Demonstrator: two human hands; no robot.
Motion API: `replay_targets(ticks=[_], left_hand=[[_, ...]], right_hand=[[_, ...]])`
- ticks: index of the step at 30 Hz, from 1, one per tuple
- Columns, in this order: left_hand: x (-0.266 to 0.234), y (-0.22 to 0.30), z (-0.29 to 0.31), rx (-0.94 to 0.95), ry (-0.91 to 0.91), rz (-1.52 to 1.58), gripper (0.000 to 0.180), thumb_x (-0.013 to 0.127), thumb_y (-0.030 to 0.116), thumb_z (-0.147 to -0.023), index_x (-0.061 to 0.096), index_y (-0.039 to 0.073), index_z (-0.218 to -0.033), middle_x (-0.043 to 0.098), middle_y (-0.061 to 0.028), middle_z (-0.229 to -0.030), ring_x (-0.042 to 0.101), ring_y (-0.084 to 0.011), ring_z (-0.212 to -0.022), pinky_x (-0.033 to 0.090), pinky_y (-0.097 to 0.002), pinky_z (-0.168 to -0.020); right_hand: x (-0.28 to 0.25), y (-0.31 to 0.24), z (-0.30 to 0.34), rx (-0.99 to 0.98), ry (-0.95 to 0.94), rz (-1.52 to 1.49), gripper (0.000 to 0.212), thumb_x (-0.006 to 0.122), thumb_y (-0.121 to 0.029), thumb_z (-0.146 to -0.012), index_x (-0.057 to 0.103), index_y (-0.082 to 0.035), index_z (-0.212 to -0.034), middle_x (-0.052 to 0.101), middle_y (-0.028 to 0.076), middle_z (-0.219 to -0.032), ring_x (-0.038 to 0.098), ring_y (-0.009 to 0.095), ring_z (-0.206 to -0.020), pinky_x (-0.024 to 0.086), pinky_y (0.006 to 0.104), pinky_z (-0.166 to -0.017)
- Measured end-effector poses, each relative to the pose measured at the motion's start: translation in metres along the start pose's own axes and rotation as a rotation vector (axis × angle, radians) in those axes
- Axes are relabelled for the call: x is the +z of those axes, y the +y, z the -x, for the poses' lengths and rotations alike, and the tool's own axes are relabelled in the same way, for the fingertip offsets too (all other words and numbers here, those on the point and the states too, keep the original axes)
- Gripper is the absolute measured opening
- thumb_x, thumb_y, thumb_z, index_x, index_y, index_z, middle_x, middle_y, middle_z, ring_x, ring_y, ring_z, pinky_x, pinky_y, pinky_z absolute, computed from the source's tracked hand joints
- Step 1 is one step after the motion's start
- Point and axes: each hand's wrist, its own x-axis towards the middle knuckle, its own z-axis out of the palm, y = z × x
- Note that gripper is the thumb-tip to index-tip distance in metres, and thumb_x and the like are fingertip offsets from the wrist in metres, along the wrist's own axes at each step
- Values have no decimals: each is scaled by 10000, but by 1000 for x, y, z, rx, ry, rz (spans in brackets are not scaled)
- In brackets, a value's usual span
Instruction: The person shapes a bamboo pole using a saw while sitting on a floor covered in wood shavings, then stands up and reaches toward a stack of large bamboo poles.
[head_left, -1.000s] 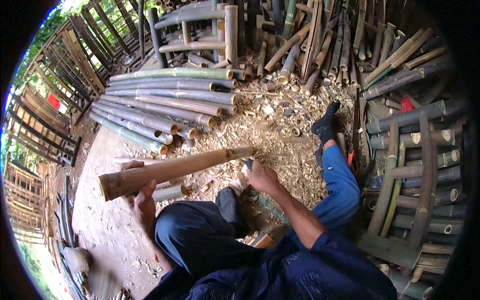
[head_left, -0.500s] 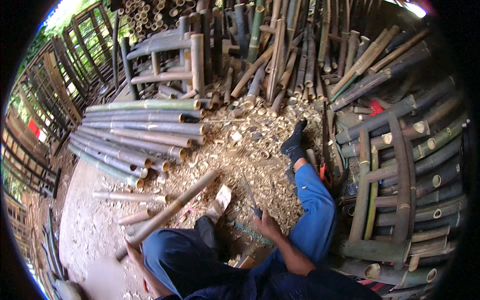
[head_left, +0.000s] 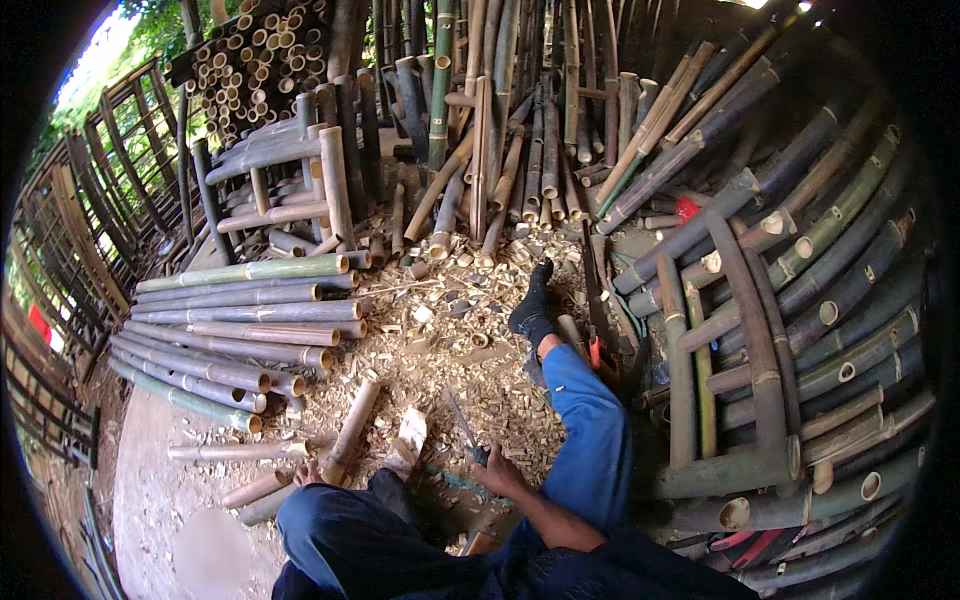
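Observation:
Low in the middle my right hand (head_left: 503, 474) is closed round the dark handle of a long knife (head_left: 461, 418). Its narrow blade points away and up to the left, over the wood shavings. My left hand (head_left: 308, 474) shows only partly past my left knee, fingertips close beside the near end of a bamboo pole (head_left: 354, 428). The knee hides the rest of this hand and the pole's lower end, so I cannot tell whether it grips the pole. The pole slants away from me, left of a pale flat piece of wood (head_left: 408, 437) by my left foot.
Bamboo poles lie stacked at left (head_left: 240, 310), with short bamboo pieces (head_left: 255, 490) nearer me. Shavings (head_left: 480, 370) cover the ground. A bamboo frame (head_left: 768, 370) rests on poles at right. An orange-handled saw (head_left: 598, 352) is beside my outstretched right leg (head_left: 590, 410). Upright bamboo stands behind.
The bamboo pole no longer crosses my left knee; it now lies farther forward and steeper. My left hand has moved forward and right. The knife stays in my right hand. The view has shifted.

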Motion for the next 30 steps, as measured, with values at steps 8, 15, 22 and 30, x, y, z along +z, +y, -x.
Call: replay_targets(ticks=[8,15,22,30], left_hand=[[2,20,-6,143,-18,-217,416,754,326,-825,671,66,-1138,637,-113,-1171,614,-268,-1069,538,-432,-867],[7,8,-14,244,-16,-483,386,747,291,-813,675,72,-1123,644,-117,-1168,616,-279,-1054,531,-442,-859],[25,-19,-35,383,7,-817,359,740,256,-802,679,79,-1108,650,-121,-1165,619,-291,-1039,523,-452,-852],[52,-41,-73,590,121,-975,332,732,216,-789,683,86,-1090,657,-126,-1161,622,-305,-1021,514,-463,-843]], right_hand=[[-4,7,-18,18,-51,36,882,545,-485,-909,227,96,-1493,667,319,-1109,712,394,-888,545,491,-827],[2,-11,-8,-90,-124,10,907,533,-495,-933,180,124,-1494,661,342,-1089,694,442,-878,556,499,-759],[-11,-28,3,-65,-120,-114,862,593,-455,-937,194,24,-1532,579,363,-1275,627,484,-1105,514,530,-903],[-3,-29,-5,-135,-31,-119,706,611,-433,-950,382,23,-1438,616,349,-1194,629,506,-1062,508,532,-896]])
